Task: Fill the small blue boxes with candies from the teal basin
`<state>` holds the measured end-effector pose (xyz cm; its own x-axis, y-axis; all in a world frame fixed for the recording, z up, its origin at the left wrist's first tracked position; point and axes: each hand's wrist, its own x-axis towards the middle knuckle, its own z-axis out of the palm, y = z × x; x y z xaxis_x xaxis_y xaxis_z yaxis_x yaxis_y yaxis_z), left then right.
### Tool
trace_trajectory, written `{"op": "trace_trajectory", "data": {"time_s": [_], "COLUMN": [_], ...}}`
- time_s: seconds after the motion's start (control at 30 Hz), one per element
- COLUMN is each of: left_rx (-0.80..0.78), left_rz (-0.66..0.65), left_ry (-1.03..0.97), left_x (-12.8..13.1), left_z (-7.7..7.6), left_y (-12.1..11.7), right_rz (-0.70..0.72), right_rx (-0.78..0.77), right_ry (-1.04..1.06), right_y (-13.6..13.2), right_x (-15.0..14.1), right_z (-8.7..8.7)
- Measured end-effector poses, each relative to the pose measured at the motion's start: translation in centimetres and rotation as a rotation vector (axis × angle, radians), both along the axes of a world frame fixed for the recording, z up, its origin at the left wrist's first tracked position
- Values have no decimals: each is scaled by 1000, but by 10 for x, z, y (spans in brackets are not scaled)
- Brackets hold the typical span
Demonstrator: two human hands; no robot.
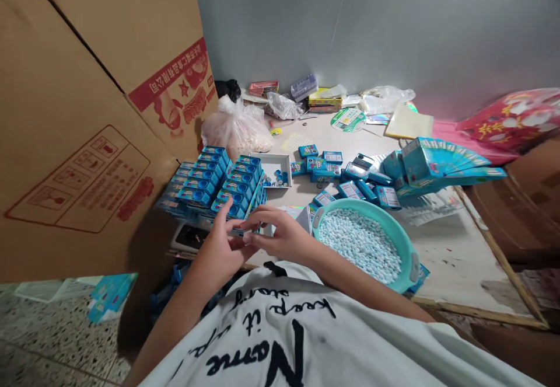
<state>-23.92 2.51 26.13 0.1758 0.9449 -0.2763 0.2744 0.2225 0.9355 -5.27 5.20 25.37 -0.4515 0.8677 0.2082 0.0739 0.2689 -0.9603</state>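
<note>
My left hand [223, 246] and my right hand [280, 232] meet at the near edge of the table, in front of the stacked boxes. Both have their fingers curled in around something small between them, mostly hidden; I cannot make out what it is. Just beyond my fingers stand stacks of small blue boxes [238, 185], several high, with round dark-blue spots on top. A shallow white tray [285, 162] behind them holds several small blue and whitish round pieces. Right of my right hand, a turquoise basin [406, 241] is full of small pale-blue and white pellets.
Loose blue boxes [317, 164] lie behind the basin, beside a fanned row of flat blue cartons [441, 159]. A large cardboard box [100, 112] walls off the left. A plastic bag [236, 124] and packaging line the back, below a grey wall [376, 25].
</note>
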Motion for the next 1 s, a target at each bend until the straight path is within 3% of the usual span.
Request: {"op": "trace_trajectory", "data": {"time_s": [0.2, 0.4, 0.73, 0.87, 1.0], "left_rx": [-82, -83, -47, -66, -39], "left_rz": [47, 54, 63, 95, 148], "left_ry": [-70, -162, -164, -154, -154], "left_x": [13, 21, 28, 29, 28], "left_z": [4, 3, -14, -15, -14], "left_y": [-7, -2, 7, 5, 3], "right_rz": [-196, -330, -287, -292, -258], "right_rx": [-340, -454, -673, -675, -645], "right_ry": [224, 314, 563, 559, 420], "right_y": [2, 5, 3, 2, 3], "right_x": [-1, 4, 9, 9, 9], "right_z": [-7, -9, -5, -10, -15]}}
